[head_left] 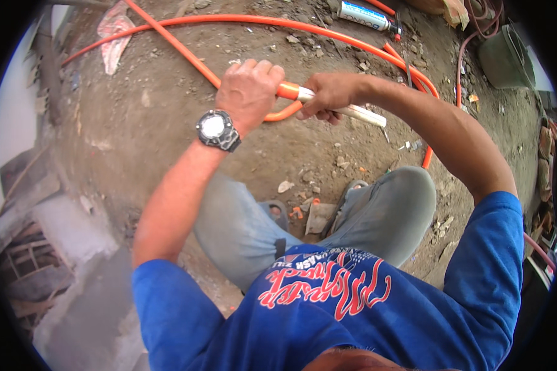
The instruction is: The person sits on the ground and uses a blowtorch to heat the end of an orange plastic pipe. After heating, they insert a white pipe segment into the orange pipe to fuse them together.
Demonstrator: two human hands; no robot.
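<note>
My left hand [249, 93], with a black watch on its wrist, is wrapped round an orange pipe [288, 91]. A whitish, slightly shiny tube [366, 115] continues from the pipe's end toward the right. Whether it is a separate piece or the pipe's own inner layer, I cannot tell. My right hand [331, 96] is closed round this tube just beyond the orange end, and the tube's far end sticks out past my fingers. Another bend of orange pipe [284, 115] passes just below my hands.
A long orange pipe [260, 20] arcs over the dirt ground [124, 133]. At the back lie a white and blue can [362, 15] and a pinkish plastic scrap [113, 37]. A dark bucket [504, 59] stands far right. Broken slabs [74, 229] are at the left.
</note>
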